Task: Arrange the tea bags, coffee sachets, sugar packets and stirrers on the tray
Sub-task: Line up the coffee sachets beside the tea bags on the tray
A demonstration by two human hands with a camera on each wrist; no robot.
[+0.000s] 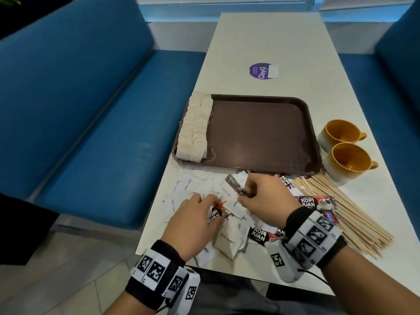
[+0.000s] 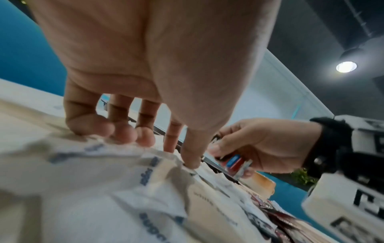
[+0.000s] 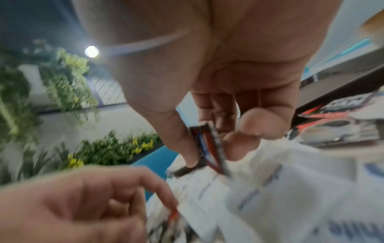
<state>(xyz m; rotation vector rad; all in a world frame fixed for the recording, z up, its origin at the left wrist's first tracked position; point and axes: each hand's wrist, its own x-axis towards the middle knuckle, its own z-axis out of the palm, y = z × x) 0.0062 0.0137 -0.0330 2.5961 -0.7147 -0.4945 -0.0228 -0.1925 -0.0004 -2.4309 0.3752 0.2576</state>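
A brown tray (image 1: pixel 261 133) holds a row of tea bags (image 1: pixel 195 130) along its left edge. In front of it lies a heap of white sugar packets (image 1: pixel 229 242) mixed with black-and-red coffee sachets (image 1: pixel 259 235). My left hand (image 1: pixel 213 206) pinches one coffee sachet (image 1: pixel 215 214) on the heap, its other fingertips (image 2: pixel 124 133) resting on sugar packets (image 2: pixel 99 189). My right hand (image 1: pixel 244 193) grips a few coffee sachets (image 1: pixel 236 186) between thumb and fingers (image 3: pixel 249 126), edge-on in the right wrist view (image 3: pixel 205 144). Wooden stirrers (image 1: pixel 341 212) lie in a loose bundle at the right.
Two orange-lined mugs (image 1: pixel 345 151) stand right of the tray, close to the stirrers' far ends. A purple sticker (image 1: pixel 261 70) lies flat behind the tray. Blue bench seats (image 1: pixel 102 133) flank the table; its left edge runs just beside the tray and heap.
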